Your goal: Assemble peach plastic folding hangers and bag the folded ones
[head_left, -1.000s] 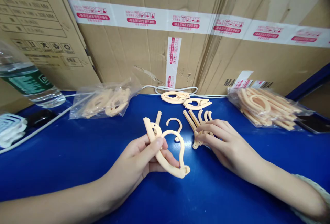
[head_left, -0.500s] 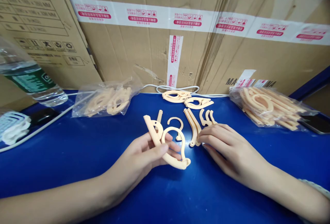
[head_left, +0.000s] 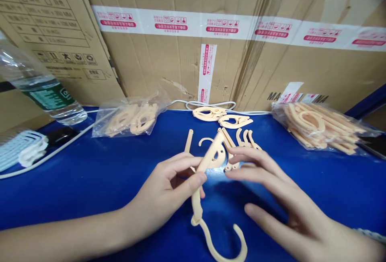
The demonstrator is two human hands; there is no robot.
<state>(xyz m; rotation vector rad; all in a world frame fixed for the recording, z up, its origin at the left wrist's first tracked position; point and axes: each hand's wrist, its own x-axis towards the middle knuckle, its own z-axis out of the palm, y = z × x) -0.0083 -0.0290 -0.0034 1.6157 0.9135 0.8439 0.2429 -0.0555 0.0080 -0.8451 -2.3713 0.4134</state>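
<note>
Pinched between the thumb and fingers of my left hand [head_left: 173, 181] is a cream plastic folding hanger [head_left: 196, 205]. Its hook is swung out and points down toward me. My right hand [head_left: 283, 193] hovers just right of the hanger, fingers apart and holding nothing. Behind the hands lie a loose straight strip [head_left: 189, 141], a single hook [head_left: 205, 140], a pair of hanger arms [head_left: 229, 139] partly covered by the held hanger and right fingers, and several small curved hooks [head_left: 247, 136]. Two folded hangers [head_left: 208, 113] rest farther back.
Bagged hangers lie at the left [head_left: 132, 119] and, in a larger pile, at the right [head_left: 316, 127]. A water bottle [head_left: 48, 93], a light blue slotted object [head_left: 21, 147] and a white cable [head_left: 68, 145] are on the left. Cardboard boxes [head_left: 169, 64] stand along the back of the blue table [head_left: 99, 177].
My left hand has turned the hanger, and its hook has swung out from the body toward me. My right hand has left the loose arms, and its fingers have opened.
</note>
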